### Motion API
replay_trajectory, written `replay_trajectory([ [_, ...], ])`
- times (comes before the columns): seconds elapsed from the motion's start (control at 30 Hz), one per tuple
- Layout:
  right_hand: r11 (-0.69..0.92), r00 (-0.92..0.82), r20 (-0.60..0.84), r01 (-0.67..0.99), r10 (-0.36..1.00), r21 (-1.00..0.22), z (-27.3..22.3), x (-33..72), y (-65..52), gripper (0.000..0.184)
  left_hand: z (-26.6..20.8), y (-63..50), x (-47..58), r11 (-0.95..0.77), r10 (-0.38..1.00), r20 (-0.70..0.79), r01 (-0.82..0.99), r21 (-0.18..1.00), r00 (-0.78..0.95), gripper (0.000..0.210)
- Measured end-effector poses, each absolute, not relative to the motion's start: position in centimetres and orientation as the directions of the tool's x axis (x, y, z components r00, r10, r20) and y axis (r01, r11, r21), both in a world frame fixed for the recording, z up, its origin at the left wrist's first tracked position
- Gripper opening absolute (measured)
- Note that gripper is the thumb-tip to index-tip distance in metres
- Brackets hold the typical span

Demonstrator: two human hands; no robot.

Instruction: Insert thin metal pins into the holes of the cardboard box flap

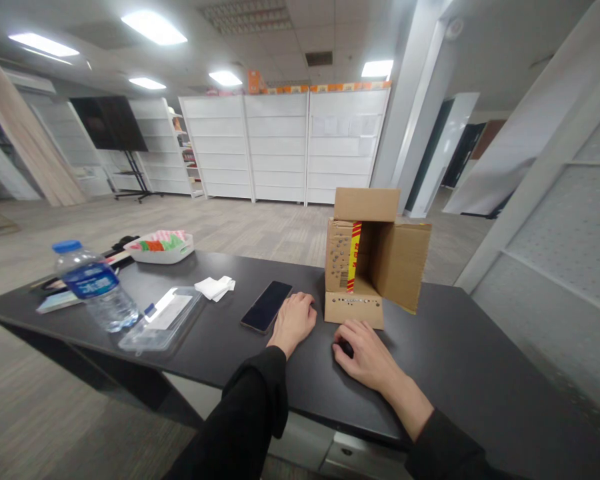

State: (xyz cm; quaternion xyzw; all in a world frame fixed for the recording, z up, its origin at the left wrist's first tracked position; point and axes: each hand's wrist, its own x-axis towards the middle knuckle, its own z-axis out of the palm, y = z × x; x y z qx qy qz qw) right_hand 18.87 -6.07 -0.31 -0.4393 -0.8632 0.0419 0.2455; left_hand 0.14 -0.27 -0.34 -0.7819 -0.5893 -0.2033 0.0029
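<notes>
On the dark tabletop, a cardboard box [333,267] lies with its opening toward me and its flaps spread. Its lower front flap [353,313] carries a row of small, partly shiny dots, and more dots mark the left side beside yellow-and-red tape [353,259]. My left hand [295,322] rests palm down left of the box, fingers lightly bent and apart, beside a dark-screened phone [267,307]. Just in front of the lower flap, my right hand [363,353] is curled on the table. A small dark patch shows between its thumb and fingers; I cannot tell what it is.
Left of the phone lie crumpled white tissue [216,288] and a clear plastic case [167,320]. A tilted water bottle [95,287] with a blue cap stands farther left. Behind them is a white basket [183,252] with colourful packets. A drawer [363,457] sits under the table's front edge.
</notes>
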Motion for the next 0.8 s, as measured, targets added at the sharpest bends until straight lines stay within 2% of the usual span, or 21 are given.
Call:
replay_trajectory([
  [0.33, 0.634, -0.515, 0.389, 0.711, 0.764, -0.305, -0.3, 19.0, -6.1, 0.01, -0.4, -0.3, 0.1, -0.304, 0.918, 0.332, 0.922, 0.24, 0.217, 0.025],
  [0.53, 0.623, -0.484, 0.414, 0.708, 0.771, -0.333, -0.6, 19.0, -6.0, 0.006, -0.5, -0.2, 0.0, -0.306, 0.917, 0.333, 0.922, 0.236, 0.219, 0.025],
  [0.8, 0.441, -0.18, 0.559, 0.815, 0.809, -0.377, -1.6, 19.7, -4.8, 0.013, -0.5, -0.2, 0.0, -0.311, 0.915, 0.334, 0.921, 0.234, 0.224, 0.024],
])
